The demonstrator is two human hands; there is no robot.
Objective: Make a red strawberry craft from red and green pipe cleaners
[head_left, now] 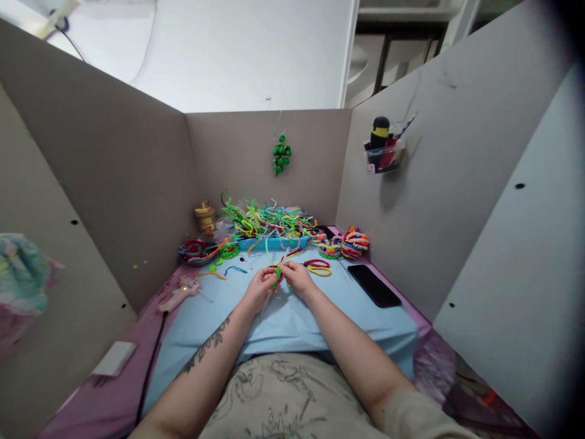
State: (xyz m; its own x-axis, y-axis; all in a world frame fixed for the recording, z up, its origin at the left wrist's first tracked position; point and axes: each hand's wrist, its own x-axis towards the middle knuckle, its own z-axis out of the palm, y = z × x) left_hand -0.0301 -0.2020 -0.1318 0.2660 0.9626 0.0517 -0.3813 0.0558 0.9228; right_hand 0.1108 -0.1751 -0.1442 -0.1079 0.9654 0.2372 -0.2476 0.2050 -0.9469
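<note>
My left hand [262,285] and my right hand [296,276] meet over the middle of the blue cloth. Between them is a small green and red pipe-cleaner piece [276,278], pinched by the fingers of both. Its exact shape is mostly hidden behind my fingertips. Just right of my right hand lie scissors with red and yellow handles [319,267]. Beyond my hands, a blue tray [274,244] is heaped with pipe cleaners [269,219] in green, yellow, pink and other colours.
At the left lies a pink glue gun [180,294] with a black cord. A black phone [373,285] rests at the right. Colourful woven pieces [354,242] sit by the right panel. A plastic cup of tools [382,155] hangs above. Loose blue [236,269] and orange pipe cleaners [212,275] lie left.
</note>
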